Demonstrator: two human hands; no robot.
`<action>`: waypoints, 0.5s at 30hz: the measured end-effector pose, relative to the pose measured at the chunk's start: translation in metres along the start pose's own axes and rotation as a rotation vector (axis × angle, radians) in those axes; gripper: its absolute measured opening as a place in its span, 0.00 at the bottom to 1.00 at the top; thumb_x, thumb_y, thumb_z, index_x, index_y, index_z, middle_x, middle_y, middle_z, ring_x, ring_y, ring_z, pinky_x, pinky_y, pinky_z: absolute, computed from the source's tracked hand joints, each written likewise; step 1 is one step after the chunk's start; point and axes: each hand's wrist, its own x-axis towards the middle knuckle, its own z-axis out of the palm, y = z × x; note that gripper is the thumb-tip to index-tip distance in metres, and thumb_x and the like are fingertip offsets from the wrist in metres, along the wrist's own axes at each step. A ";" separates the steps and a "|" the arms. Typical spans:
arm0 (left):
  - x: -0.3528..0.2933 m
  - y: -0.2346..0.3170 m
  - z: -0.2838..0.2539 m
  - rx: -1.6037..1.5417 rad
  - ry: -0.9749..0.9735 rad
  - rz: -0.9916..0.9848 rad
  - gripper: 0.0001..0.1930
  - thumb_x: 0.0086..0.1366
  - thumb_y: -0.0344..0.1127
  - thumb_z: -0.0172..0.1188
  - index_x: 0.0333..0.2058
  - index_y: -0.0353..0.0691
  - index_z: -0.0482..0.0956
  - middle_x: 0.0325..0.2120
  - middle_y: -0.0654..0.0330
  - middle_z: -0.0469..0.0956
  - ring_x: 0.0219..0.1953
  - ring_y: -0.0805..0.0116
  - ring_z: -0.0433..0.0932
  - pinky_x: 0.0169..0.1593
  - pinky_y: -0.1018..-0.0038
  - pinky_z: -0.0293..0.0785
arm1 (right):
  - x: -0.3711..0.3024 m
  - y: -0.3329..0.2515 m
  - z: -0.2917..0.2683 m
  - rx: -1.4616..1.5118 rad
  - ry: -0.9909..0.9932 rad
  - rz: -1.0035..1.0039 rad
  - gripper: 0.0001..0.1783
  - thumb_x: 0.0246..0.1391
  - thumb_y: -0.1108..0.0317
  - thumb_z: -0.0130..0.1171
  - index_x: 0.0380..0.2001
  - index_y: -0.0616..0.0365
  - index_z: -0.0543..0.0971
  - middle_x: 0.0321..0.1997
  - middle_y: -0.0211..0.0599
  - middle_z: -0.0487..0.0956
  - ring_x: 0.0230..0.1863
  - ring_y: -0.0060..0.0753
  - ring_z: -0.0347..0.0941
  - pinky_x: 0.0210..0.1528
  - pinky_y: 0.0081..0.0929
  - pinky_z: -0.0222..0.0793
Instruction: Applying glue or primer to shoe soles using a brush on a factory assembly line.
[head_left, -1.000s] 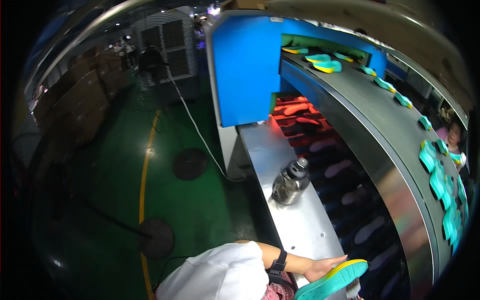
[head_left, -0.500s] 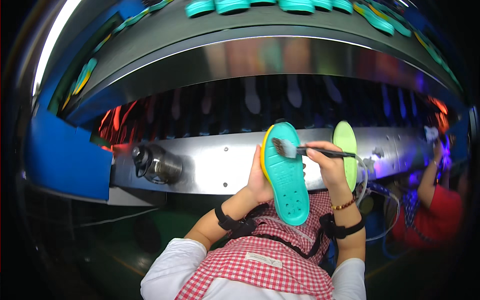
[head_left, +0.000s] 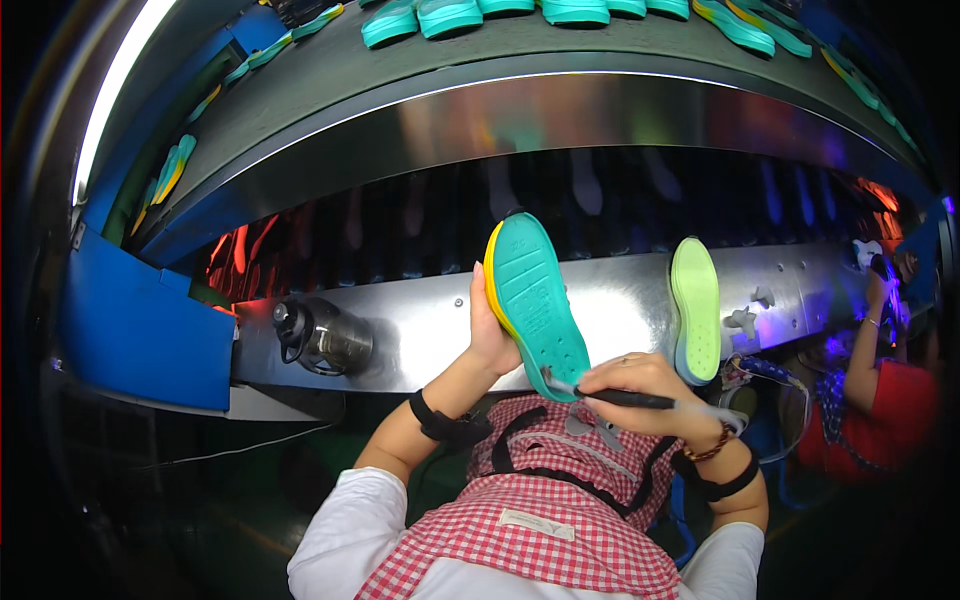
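My left hand is closed round the yellow-edged side of a teal shoe sole, which is held up and tilted over the metal ledge. In my right hand is a black-handled brush, gripped like a pen. Its bristles touch the lower end of the sole, by the small holes; a thin tube runs from the back of the handle. To the right of the sole, a pale green shoe sole lies on the metal ledge.
A dark lidded bottle stands on the ledge at the left. Beyond a dark gap, a conveyor belt carries several teal soles. Grey scraps lie on the right part of the ledge. A co-worker in red is at the far right.
The brush has moved from the upper part of the teal sole down to its lower end. The sole has shifted slightly left and up, and my right wrist has dropped lower.
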 end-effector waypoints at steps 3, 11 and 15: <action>-0.010 0.001 0.022 -0.027 -0.049 -0.050 0.41 0.56 0.70 0.23 0.52 0.42 0.63 0.44 0.52 0.70 0.45 0.57 0.71 0.49 0.60 0.66 | 0.008 -0.009 -0.012 0.365 0.080 0.151 0.11 0.41 0.79 0.58 0.32 0.66 0.78 0.33 0.42 0.79 0.34 0.29 0.76 0.39 0.22 0.71; -0.017 -0.005 0.043 -0.148 -0.193 -0.114 0.40 0.57 0.69 0.25 0.54 0.41 0.60 0.46 0.49 0.68 0.46 0.53 0.70 0.50 0.59 0.66 | 0.022 -0.025 -0.007 0.364 -0.044 -0.167 0.11 0.39 0.78 0.60 0.31 0.62 0.78 0.32 0.41 0.79 0.36 0.32 0.76 0.42 0.25 0.70; -0.016 0.000 0.058 -0.108 -0.118 -0.063 0.43 0.54 0.71 0.24 0.53 0.40 0.61 0.43 0.45 0.69 0.43 0.52 0.71 0.48 0.59 0.68 | 0.023 -0.012 -0.021 0.278 0.308 -0.003 0.11 0.36 0.78 0.62 0.29 0.62 0.78 0.32 0.42 0.79 0.37 0.37 0.76 0.44 0.27 0.70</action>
